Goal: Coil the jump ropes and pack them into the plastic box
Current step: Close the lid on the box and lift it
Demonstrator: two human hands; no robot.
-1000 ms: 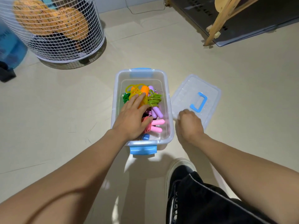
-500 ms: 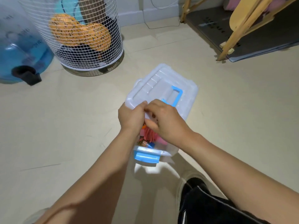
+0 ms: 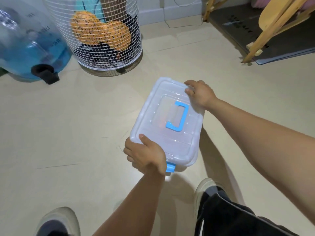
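The clear plastic box [image 3: 190, 163] stands on the floor with its clear lid [image 3: 158, 120] lying on top, a blue handle [image 3: 179, 117] in the lid's middle. The jump ropes inside are hidden; only a faint pink glow shows through the lid. My left hand [image 3: 146, 156] grips the near left corner, thumb on top of the lid, fingers curled down over the edge. My right hand [image 3: 200, 96] grips the far right corner, fingers curled over the rim. A blue latch [image 3: 170, 167] shows at the box's near end.
A white wire basket [image 3: 109, 36] with an orange cushion stands behind the box. A blue water jug [image 3: 25, 48] lies at the far left. Wooden legs and a dark mat [image 3: 255, 36] are at the far right. My shoes [image 3: 59, 222] are on the beige floor.
The box stood uncovered with ropes in sight and the lid beside it. Both hands brought the lid over, laid it flat on the box, then spread to opposite corners.
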